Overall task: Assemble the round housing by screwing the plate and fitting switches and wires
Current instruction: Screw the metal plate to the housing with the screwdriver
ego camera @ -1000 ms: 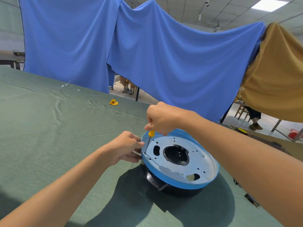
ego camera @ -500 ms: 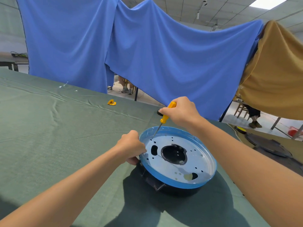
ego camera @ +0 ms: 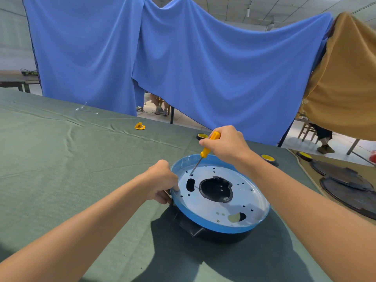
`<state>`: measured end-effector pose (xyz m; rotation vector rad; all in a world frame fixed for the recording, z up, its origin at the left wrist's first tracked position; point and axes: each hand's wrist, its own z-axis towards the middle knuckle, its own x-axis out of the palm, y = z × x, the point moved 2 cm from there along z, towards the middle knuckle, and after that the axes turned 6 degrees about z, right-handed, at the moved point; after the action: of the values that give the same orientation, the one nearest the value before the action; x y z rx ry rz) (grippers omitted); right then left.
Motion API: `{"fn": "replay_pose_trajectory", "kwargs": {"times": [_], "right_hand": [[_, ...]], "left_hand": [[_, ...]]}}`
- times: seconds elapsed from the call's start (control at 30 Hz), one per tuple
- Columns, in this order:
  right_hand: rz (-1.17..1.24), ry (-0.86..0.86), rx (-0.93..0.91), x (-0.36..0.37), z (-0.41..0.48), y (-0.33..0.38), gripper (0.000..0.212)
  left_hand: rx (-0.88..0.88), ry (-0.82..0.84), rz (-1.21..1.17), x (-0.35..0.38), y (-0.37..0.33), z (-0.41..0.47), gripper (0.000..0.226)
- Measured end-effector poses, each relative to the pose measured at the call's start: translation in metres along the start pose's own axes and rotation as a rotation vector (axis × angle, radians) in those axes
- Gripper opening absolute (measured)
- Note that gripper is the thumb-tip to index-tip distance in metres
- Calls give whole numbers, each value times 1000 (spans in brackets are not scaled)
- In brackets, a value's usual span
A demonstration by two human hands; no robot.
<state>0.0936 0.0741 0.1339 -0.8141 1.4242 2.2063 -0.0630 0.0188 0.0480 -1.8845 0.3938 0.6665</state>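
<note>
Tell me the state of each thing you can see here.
right hand: grips the screwdriver handle.
screwdriver: tilted, tip on the plate.
left hand: grips the plate's rim.
plate: lies on the round housing.
round housing: rests on the table.
tape roll: lies flat, untouched.

I see a wide table covered in wrinkled dark green felt cloth (ego camera: 61, 159). A round black plastic housing (ego camera: 223, 238), capped by a blue-rimmed pale metal plate (ego camera: 234, 204), sits on the cloth towards the right. Farther back lie a small yellow plastic piece (ego camera: 140, 126), clear plastic scraps (ego camera: 83, 107), and two black tape rolls with yellow cores, one (ego camera: 202, 136) just behind the housing and another (ego camera: 267, 158) to its right. At the right edge, a tan mat (ego camera: 368, 173) carries flat black discs (ego camera: 345, 176).
</note>
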Motion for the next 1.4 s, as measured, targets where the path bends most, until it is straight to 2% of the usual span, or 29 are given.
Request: {"fn": "replay_pose_trajectory", "kwargs": {"times": [0.17,0.27,0.4,0.47,0.6,0.7,0.8,0.93,1.0,1.13,1.27,1.4], "right_hand": [[78,18,-68,-1,1,1,35],[19,162,-138,3,2,5,37],[-246,489,-281,25,-5,7,9],[-327,575,-343,43,-12,4,1],[-312,605,-315,67,-16,-2,11],[-339,601,-293,72,-15,-4,6],[-363,593,-210,75,-15,-8,12],[-433,468,75,62,-10,-20,28],[-436,466,202,57,-11,-27,27],[-97,477,452,54,-14,-36,20],[48,498,531,49,-16,-42,15],[63,487,507,45,-13,-42,14]], "left_hand": [[65,7,-6,-2,6,3,14],[54,31,-112,-4,12,5,17],[19,95,-254,-7,22,5,31],[3,119,-274,-7,26,5,36],[-30,130,-328,-7,32,5,37],[-40,145,-380,-7,34,5,37],[-48,158,-423,-6,37,4,39],[-58,157,-479,-6,36,2,34],[-71,139,-499,-5,34,1,29],[-83,110,-531,-1,28,0,26],[-99,111,-540,3,27,2,40],[-144,178,-580,4,26,2,61]]}}
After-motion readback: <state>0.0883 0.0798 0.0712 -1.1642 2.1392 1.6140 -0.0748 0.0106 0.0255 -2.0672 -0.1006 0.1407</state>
